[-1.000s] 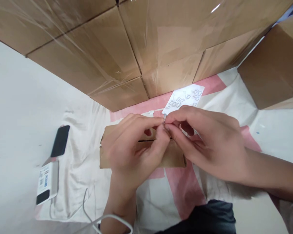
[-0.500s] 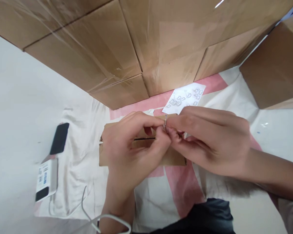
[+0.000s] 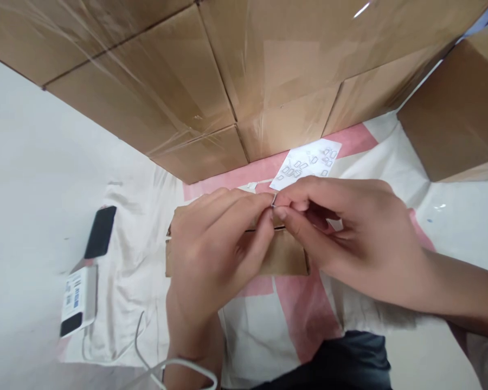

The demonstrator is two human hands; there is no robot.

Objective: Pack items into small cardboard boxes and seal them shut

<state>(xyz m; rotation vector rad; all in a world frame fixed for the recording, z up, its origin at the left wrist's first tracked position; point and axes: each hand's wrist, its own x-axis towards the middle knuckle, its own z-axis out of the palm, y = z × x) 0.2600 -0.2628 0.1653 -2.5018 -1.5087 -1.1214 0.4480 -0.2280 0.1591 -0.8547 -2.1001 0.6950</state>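
Observation:
My left hand (image 3: 215, 254) and my right hand (image 3: 358, 238) meet fingertip to fingertip over a small cardboard box (image 3: 287, 254). Between them is a small, thin, silvery metal piece (image 3: 274, 201), pinched by thumb and forefinger on both sides. Its full shape is hidden by the fingers. The box lies below the hands, with a dark slit along its top partly covered by my left hand. Just beyond the fingers is a sheet of white paper (image 3: 299, 162) bearing several small rectangular outlines; I cannot tell if they are drawn or lying on it.
Large taped cardboard boxes (image 3: 293, 81) form a wall behind the paper. Another box (image 3: 459, 108) stands at right. A black phone (image 3: 100, 232), a white labelled device (image 3: 79, 300) and a pale cable (image 3: 139, 336) lie left on the pink-and-white cloth (image 3: 252, 330).
My right hand's fingers have shifted, with thumb and forefinger now straighter. The metal piece has tilted slightly, and my left fingers have closed in more. The box has stayed put.

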